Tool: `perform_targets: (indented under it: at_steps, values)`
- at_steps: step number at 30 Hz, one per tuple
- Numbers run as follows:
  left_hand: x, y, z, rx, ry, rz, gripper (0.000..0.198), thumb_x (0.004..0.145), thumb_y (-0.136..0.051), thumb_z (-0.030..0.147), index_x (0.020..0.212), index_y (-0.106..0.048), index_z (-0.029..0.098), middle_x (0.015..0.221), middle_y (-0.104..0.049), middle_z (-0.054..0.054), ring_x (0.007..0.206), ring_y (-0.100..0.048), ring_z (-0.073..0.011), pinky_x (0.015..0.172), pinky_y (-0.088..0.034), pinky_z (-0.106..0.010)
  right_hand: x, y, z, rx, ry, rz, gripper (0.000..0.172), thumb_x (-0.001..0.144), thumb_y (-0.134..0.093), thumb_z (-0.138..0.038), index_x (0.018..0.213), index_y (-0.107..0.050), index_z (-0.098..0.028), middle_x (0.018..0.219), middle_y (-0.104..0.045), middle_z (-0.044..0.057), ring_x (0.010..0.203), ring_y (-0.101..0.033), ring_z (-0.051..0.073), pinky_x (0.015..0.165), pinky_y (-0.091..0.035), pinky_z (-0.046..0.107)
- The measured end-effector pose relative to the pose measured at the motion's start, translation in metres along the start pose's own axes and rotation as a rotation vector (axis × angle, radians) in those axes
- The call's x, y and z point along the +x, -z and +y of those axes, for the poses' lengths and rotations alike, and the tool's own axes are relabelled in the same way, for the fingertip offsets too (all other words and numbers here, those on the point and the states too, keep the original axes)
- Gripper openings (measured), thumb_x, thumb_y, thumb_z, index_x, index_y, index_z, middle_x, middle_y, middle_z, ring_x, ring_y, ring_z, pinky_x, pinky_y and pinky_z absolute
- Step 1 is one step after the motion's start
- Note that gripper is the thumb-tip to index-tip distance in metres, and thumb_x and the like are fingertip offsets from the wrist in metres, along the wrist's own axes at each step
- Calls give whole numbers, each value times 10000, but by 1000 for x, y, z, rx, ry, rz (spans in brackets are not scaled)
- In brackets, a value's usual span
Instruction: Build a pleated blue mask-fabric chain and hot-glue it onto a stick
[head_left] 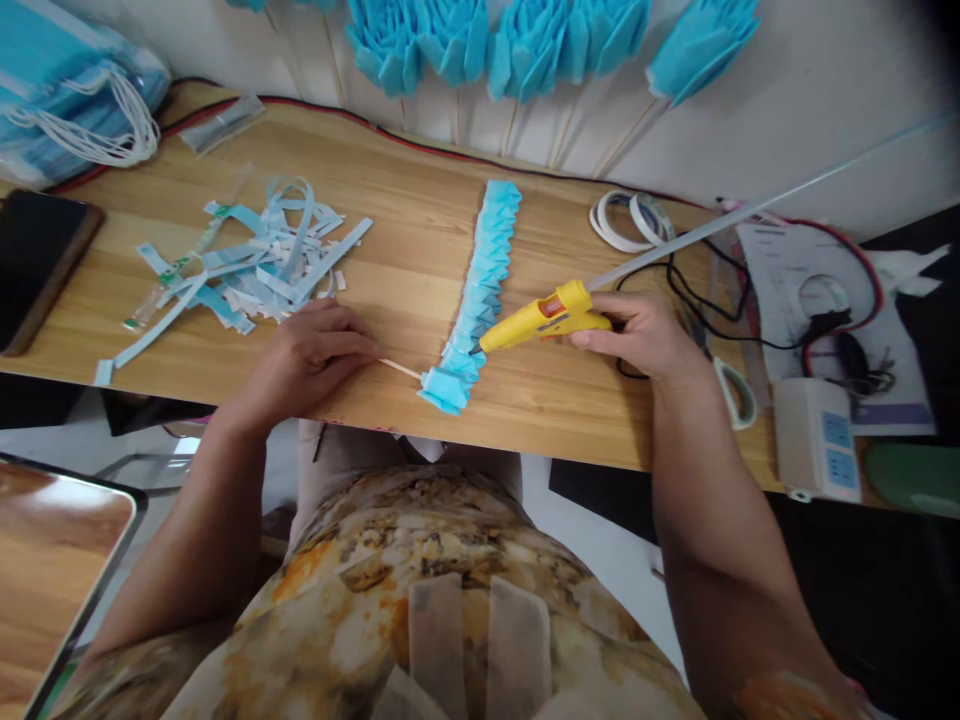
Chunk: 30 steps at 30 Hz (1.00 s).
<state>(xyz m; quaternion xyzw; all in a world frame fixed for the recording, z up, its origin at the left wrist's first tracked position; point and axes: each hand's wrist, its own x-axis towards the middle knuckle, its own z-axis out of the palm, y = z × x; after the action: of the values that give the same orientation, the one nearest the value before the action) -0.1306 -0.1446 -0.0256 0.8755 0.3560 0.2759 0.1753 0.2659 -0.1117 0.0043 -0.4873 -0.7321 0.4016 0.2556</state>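
My left hand pinches a thin wooden stick near the table's front edge. The stick's far end meets the lower end of a pleated light-blue strip, which lies lengthwise away from me and is folded over at its near end. In my right hand is a yellow glue gun, fingers around its handle. Its dark nozzle points left and sits at or just over the strip's lower part; whether it touches is not clear. A long clear glue stick extends from the gun's back.
Blue and white scraps are heaped at the left, near a phone and a bag of masks. Blue flowers on sticks stand along the wall. Tape rolls, cables and a power strip lie right.
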Motion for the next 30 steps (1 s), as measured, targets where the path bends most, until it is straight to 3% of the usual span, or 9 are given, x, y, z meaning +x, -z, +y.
perform_targets:
  at_steps: [7,16,21,27,30]
  values:
    - [0,0,0,3,-20,10,185,952,-557,241,902,-732,213,898,-681,-63,820,-589,-192,762,-441,-343,-4,8,4,28,-2,65,309,717,-773,-487,979,-774,-324,928,-768,20,894,-701,301,726,-583,425]
    - [1,0,0,5,-55,18,158,944,-569,204,917,-724,207,913,-675,-60,828,-580,-192,757,-432,-330,-1,0,-3,44,-1,22,312,718,-781,-455,998,-769,-319,988,-769,3,918,-701,287,787,-575,425]
    - [0,0,0,0,-19,2,175,951,-559,241,908,-728,224,907,-680,-56,829,-591,-194,771,-435,-333,1,-1,0,64,16,11,300,708,-799,-412,982,-775,-291,933,-769,8,830,-696,227,755,-559,354]
    - [1,0,2,-7,-21,15,194,954,-552,243,892,-732,208,905,-683,-59,819,-593,-189,770,-437,-328,-4,7,8,287,35,88,299,750,-789,-392,1019,-762,-263,723,-712,-10,628,-619,153,637,-492,283]
    - [2,1,3,-13,-32,17,204,959,-545,237,888,-733,203,899,-682,-58,818,-590,-190,763,-433,-328,-5,9,9,281,25,116,309,739,-795,-382,1002,-761,-224,728,-707,2,586,-579,127,606,-476,267]
